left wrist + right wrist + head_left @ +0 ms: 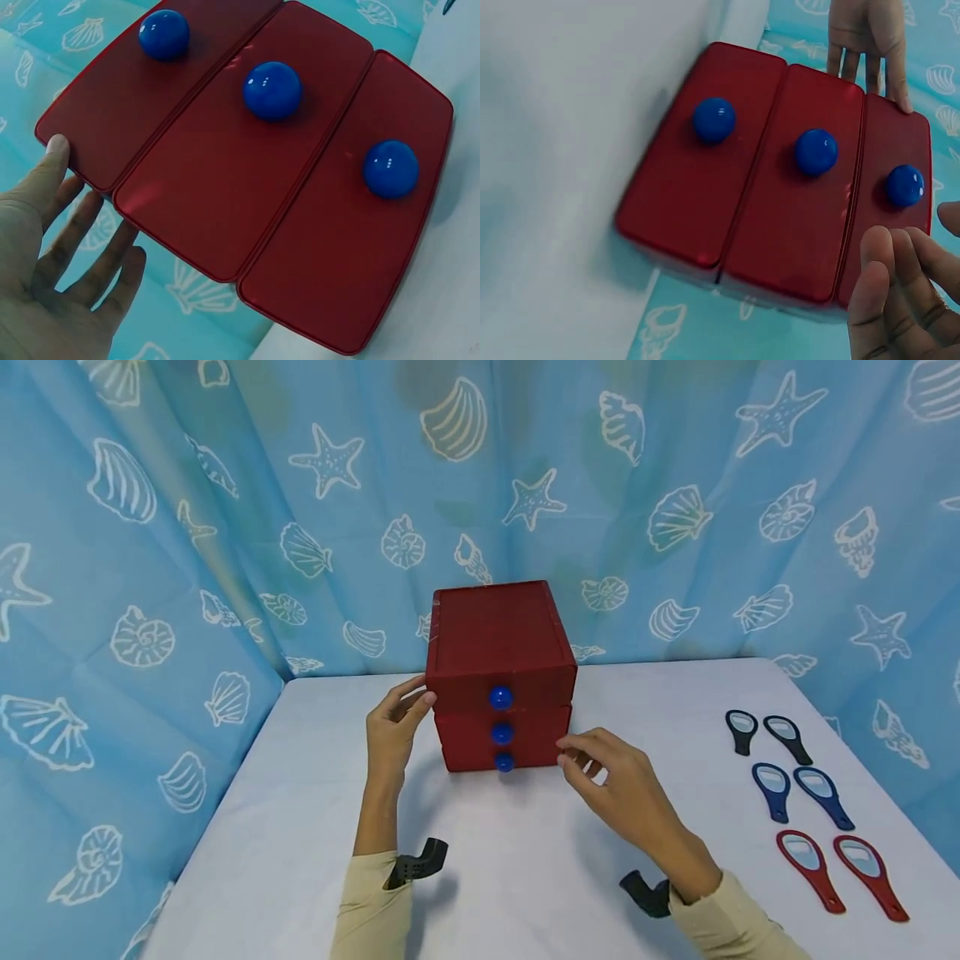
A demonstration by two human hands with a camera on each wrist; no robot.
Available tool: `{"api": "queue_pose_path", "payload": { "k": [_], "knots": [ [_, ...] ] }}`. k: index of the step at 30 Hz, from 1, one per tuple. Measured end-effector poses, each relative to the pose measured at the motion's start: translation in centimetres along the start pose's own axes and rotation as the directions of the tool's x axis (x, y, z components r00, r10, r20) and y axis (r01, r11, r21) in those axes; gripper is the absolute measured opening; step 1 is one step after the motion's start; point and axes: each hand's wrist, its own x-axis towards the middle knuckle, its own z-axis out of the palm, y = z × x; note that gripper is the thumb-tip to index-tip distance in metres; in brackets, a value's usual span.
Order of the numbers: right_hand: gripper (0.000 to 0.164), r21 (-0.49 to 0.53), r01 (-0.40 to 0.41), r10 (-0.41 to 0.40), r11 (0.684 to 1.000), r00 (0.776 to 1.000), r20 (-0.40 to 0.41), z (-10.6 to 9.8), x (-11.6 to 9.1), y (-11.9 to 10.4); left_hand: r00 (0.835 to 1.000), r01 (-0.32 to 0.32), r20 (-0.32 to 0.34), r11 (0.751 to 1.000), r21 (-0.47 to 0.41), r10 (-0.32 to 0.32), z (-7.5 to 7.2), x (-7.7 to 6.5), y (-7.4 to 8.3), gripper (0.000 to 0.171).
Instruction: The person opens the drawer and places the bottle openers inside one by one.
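Observation:
A dark red cabinet [501, 635] with three stacked drawers stands towards the back of the table. Each drawer front carries one round blue knob, the top knob [501, 697] being highest. At the cabinet's left side is my left hand [393, 727]; its thumb tip touches the front edge of the top drawer [97, 112] while the other fingers spread along the side. My right hand [618, 785] hovers by the lower right front corner, fingers loosely bent and holding nothing. In the right wrist view its fingertips overlap the top drawer front [885, 157]. All drawers look closed.
On the table's right lie several magnifier-like handled pieces in pairs: black [741, 727], blue [772, 785] and red [810, 864]. A blue curtain [540, 443] with shell prints hangs behind the white table [300, 827]. A black strap mount sits on each wrist.

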Motion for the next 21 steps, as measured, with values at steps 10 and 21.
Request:
{"api": "queue_pose_path", "payload": {
  "k": [10,21],
  "knots": [
    [0.027,-0.024,-0.034,0.033,0.999,0.999,-0.023,2.5,5.0,-1.5,0.999,0.024,0.028,0.999,-0.025,-0.024,0.6,-0.8,2.4,0.04],
    [0.025,-0.072,-0.127,0.122,0.989,0.99,-0.077,5.0,6.9,-2.2,1.0,0.008,0.025,0.998,-0.063,-0.007,-0.1,0.0,-0.2,0.038]
  ]
}}
